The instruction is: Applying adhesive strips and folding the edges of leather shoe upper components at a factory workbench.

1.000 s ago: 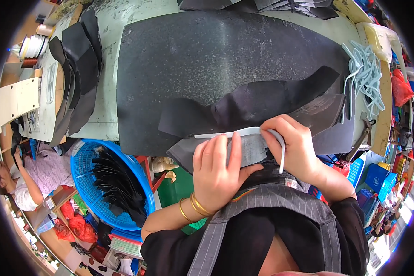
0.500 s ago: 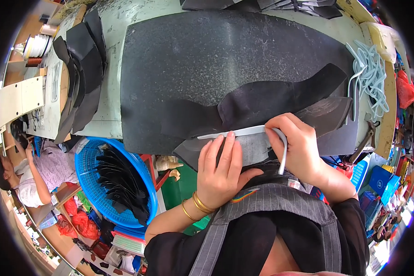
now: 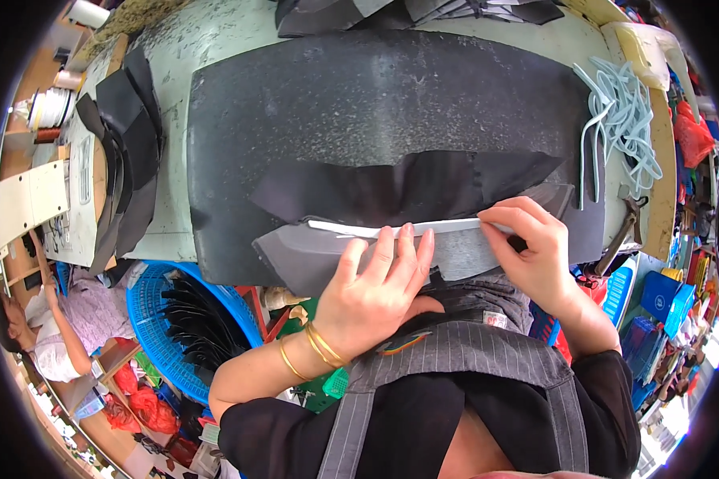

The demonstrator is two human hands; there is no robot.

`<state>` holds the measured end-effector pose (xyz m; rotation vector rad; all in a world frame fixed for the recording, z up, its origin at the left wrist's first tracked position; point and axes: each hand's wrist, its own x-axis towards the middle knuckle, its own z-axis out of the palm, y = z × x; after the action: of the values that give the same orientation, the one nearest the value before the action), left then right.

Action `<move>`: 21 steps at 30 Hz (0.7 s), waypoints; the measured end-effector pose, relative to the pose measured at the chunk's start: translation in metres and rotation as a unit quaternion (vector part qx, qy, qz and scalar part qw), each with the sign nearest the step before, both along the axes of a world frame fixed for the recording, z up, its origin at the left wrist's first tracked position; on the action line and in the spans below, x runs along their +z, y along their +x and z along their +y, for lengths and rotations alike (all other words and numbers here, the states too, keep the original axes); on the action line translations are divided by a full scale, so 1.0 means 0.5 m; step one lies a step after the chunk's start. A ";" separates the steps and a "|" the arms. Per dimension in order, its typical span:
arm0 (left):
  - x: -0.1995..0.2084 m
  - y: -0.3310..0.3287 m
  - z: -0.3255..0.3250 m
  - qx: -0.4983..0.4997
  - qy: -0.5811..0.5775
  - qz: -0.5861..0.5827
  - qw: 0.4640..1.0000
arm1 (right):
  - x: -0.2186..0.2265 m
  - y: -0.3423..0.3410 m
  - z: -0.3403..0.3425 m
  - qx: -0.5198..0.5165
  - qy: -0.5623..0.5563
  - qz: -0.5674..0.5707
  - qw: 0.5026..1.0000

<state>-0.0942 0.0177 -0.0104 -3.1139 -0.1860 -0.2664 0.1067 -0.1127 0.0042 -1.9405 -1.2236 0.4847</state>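
Note:
A narrow white strip [image 3: 337,229] lies along the seam of a black, curved sheet piece [image 3: 435,185] on the dark work mat. Its near flap, a grey panel [image 3: 291,257], hangs toward me over the mat's front edge. My left hand [image 3: 379,283] lies flat, fingers stretched and pressing on the strip and grey panel near the middle. At the strip's right end my right hand [image 3: 531,243] pinches it between thumb and fingers. Part of the strip is hidden under my left fingertips.
A tangle of pale blue-white strips [image 3: 627,120] lies at the mat's right. A hammer-like tool [image 3: 627,227] is near the right edge. Black pieces [image 3: 132,136] are stacked at left, above a blue basket [image 3: 148,319] holding more. Another person [image 3: 60,319] sits at far left.
The strip's right part, which curled down from my right hand, now lies straighter along the seam. The black piece has opened out flatter and shifted left. My left hand has moved slightly along.

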 end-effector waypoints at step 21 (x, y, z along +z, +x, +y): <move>0.012 0.132 -0.083 0.017 -0.031 0.034 0.999 | -0.048 0.068 -0.028 -0.113 0.011 0.061 0.992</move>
<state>-0.0282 -0.0240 -0.0044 -3.1713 -0.2495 -0.1558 0.1405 -0.1269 -0.0196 -1.9701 -0.9152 0.4622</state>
